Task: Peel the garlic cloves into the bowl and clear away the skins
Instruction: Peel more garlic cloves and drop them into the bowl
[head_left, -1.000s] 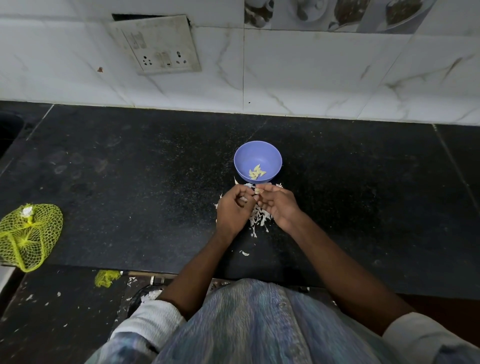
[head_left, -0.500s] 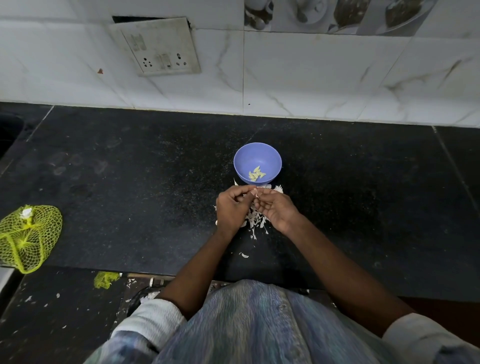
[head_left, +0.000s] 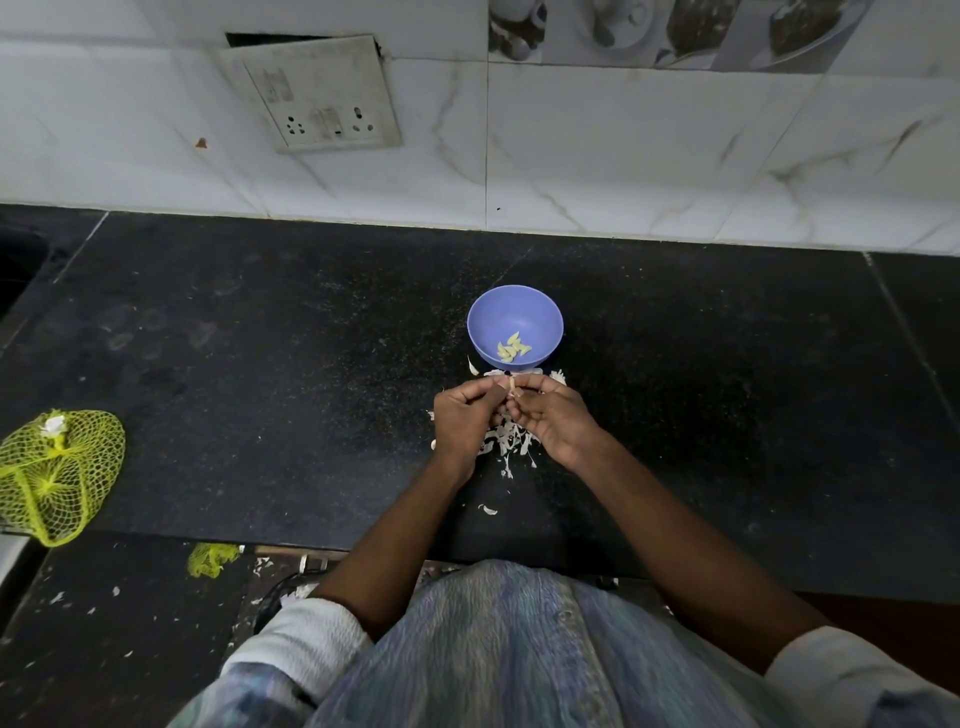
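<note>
Currently we pinch one garlic clove (head_left: 512, 387) between left hand (head_left: 464, 418) and right hand (head_left: 555, 415), fingers curled on it, just near of the purple bowl (head_left: 483, 322) holding peeled cloves (head_left: 513, 348). Skins (head_left: 506, 439) litter the black surface (head_left: 260, 364) beneath.

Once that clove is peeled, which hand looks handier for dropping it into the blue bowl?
Probably the right hand: its fingertips pinch the garlic clove directly below the blue bowl. The left hand also pinches it, but sits further left.
</note>
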